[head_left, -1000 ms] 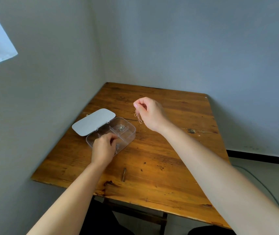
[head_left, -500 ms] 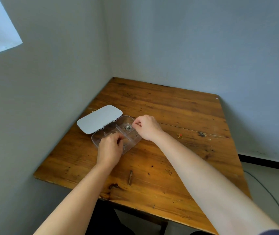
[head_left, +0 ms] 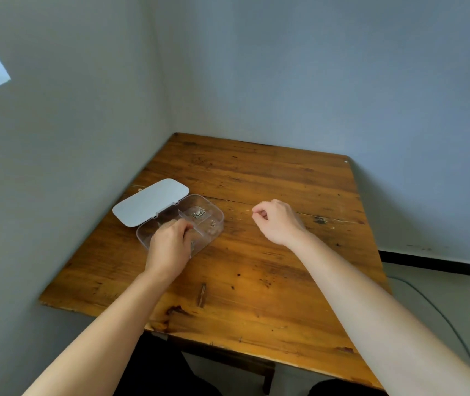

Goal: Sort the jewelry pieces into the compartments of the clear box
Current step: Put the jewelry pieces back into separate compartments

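From the head camera, my left hand (head_left: 171, 247) rests over the near-left part of the clear box (head_left: 219, 217), fingers curled down into it. I judge it is there to keep the light box from sliding, and perhaps to settle a piece; whether those fingers pinch anything I cannot tell, since the back of the hand hides them. The lid (head_left: 151, 202) lies flipped open on the far-left side, flat on the table (head_left: 256, 281), so every compartment is reachable from above. In the far-right compartment sits a small cluster of metal pieces (head_left: 198, 214), and a smaller bit (head_left: 213, 223) lies just nearer — sorted apart by the dividers.

My right hand (head_left: 276, 221) hovers over bare wood, well apart from the box, loosely curled with thumb and forefinger tips together. Nothing shows between them, so I read it as empty — likely going for the next piece, though I see none loose on the wood.
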Tool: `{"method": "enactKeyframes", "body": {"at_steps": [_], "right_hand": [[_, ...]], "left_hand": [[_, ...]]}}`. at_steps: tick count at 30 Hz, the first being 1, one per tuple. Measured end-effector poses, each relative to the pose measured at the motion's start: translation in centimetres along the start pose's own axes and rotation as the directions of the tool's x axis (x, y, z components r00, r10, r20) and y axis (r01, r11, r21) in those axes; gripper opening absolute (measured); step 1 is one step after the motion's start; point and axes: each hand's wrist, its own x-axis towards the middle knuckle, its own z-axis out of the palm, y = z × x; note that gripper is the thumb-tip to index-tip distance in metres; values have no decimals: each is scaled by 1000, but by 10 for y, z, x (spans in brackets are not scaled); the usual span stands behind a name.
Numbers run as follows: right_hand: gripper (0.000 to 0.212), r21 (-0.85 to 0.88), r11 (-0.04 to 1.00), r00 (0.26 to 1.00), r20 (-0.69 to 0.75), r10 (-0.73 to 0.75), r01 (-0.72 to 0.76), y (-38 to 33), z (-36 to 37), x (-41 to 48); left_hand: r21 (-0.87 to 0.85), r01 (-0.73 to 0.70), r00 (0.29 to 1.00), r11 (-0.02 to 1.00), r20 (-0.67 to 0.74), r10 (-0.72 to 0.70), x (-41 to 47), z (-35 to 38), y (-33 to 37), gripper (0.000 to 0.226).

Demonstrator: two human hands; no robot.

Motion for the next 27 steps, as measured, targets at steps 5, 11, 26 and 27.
{"method": "enactKeyframes", "body": {"at_steps": [5, 11, 26, 27], "right_hand": [[46, -57, 972, 973, -32, 227, -229, 50, 9, -16], [69, -236, 968, 996, 4, 85, -81, 71, 28, -19], [54, -289, 947, 957, -203, -207, 144, 74, 46, -31], [53, -263, 955, 959, -206, -196, 139, 74, 46, -31]], "left_hand": [[84, -330, 936, 940, -96, 338, -18, 22, 41, 27], [156, -404, 898, 901, 254, 359, -42, 63, 51, 37], [93, -309, 934, 947, 216, 284, -42, 65, 49, 34], [94, -305, 935, 948, 220, 279, -42, 64, 49, 34]]}}
